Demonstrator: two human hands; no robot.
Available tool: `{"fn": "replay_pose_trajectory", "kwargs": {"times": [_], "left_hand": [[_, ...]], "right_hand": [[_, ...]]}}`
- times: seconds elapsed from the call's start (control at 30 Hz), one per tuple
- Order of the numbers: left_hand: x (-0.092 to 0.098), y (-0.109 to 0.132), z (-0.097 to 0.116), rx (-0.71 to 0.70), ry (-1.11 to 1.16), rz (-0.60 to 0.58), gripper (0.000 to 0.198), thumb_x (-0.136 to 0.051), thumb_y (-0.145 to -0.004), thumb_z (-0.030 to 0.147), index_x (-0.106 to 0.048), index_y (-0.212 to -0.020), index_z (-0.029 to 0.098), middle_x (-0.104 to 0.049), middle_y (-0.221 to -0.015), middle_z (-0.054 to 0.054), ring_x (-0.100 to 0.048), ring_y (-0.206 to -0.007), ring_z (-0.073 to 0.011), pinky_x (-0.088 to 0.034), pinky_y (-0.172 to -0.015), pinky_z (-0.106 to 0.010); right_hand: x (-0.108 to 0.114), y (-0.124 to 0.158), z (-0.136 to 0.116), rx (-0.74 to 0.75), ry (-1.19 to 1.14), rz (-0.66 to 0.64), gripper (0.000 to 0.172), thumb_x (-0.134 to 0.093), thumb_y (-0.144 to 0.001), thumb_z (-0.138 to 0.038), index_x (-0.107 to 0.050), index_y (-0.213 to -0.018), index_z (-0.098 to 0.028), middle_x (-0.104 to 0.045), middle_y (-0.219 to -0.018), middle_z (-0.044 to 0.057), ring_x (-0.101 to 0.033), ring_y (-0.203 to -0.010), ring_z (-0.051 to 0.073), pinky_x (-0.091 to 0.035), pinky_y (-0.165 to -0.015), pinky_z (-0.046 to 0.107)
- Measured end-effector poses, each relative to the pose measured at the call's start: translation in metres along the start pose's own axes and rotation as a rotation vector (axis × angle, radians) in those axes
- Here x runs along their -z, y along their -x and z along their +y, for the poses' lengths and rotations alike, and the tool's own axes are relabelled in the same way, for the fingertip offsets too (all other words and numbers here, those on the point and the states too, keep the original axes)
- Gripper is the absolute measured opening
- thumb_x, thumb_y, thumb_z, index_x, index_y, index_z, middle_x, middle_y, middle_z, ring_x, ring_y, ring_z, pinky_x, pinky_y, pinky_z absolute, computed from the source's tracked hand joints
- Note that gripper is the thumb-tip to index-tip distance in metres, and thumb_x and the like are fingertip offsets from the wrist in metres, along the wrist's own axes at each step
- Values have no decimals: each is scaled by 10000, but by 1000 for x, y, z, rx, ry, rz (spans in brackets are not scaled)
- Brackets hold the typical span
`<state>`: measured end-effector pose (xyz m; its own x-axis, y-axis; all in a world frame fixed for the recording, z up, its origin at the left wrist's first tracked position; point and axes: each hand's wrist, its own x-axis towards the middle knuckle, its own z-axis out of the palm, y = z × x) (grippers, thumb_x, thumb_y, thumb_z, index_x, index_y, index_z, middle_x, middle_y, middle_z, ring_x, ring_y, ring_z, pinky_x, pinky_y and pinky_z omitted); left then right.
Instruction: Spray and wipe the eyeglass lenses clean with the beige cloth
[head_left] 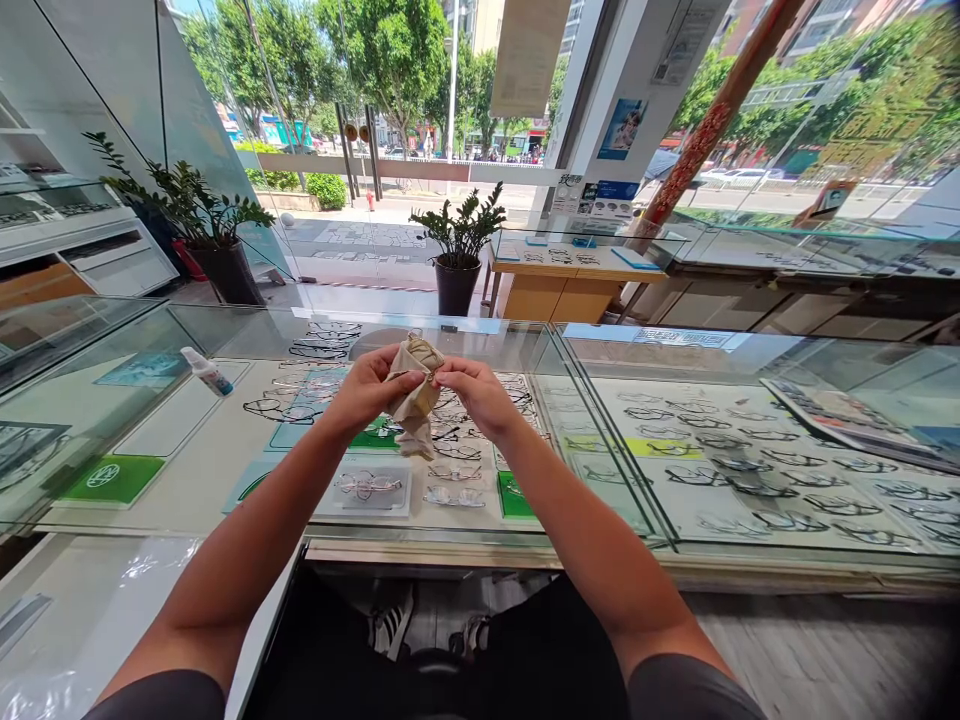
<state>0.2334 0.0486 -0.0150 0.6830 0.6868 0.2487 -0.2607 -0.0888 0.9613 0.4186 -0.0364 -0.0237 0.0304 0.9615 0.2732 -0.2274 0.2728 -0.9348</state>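
Note:
Both my hands are raised over a glass display counter (247, 330) full of eyeglasses. My left hand (371, 385) is closed on a beige cleaning cloth (415, 395), which is bunched and hangs down between the hands. My right hand (474, 388) pinches the same cloth from the right side. A thin frame part seems to poke out at the cloth's top, but the cloth hides what it wraps. Several pairs of glasses (367, 485) lie on trays under the glass below my hands.
A small white spray bottle (206, 370) lies on the counter top at the left. A second showcase (750, 450) adjoins on the right. Two potted plants (457, 250) stand beyond, before large windows. My shoes show on the floor below.

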Motion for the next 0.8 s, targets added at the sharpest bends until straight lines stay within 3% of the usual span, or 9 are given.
{"fn": "replay_pose_trajectory", "kwargs": {"times": [0.23, 0.5, 0.6, 0.8], "left_hand": [[-11, 1, -5, -62, -49, 193, 494, -1035, -664, 487, -766, -905, 149, -740, -806, -26, -622, -671, -139, -514, -627, -242], [-14, -1, -13, -187, -104, 326, 541, -879, -834, 688, -719, -768, 176, -618, -682, 2, -497, -584, -115, -400, -552, -244], [-7, -3, -14, -143, -50, 281, 563, -865, -839, 720, -739, -780, 174, -639, -678, -10, -515, -574, -121, -405, -542, -247], [8, -2, -1, -38, 49, 1, 459, -934, -839, 557, -825, -1033, 156, -758, -844, -62, -665, -730, -163, -541, -683, -252]], "right_hand": [[-4, 1, 8, -37, -16, -60, 206, -827, -790, -395, -742, -719, -221, -684, -801, -6, -562, -849, 184, -431, -918, 371], [-8, -1, 15, -41, -7, -77, 222, -817, -786, -412, -751, -735, -207, -687, -796, -2, -574, -855, 186, -437, -921, 370], [-5, -1, 9, -43, 4, -55, 213, -821, -783, -405, -745, -727, -214, -676, -785, -5, -566, -835, 182, -439, -913, 371], [1, 0, -2, -35, -6, -20, 212, -797, -783, -408, -707, -730, -224, -633, -779, -4, -546, -836, 184, -448, -894, 373]]}}
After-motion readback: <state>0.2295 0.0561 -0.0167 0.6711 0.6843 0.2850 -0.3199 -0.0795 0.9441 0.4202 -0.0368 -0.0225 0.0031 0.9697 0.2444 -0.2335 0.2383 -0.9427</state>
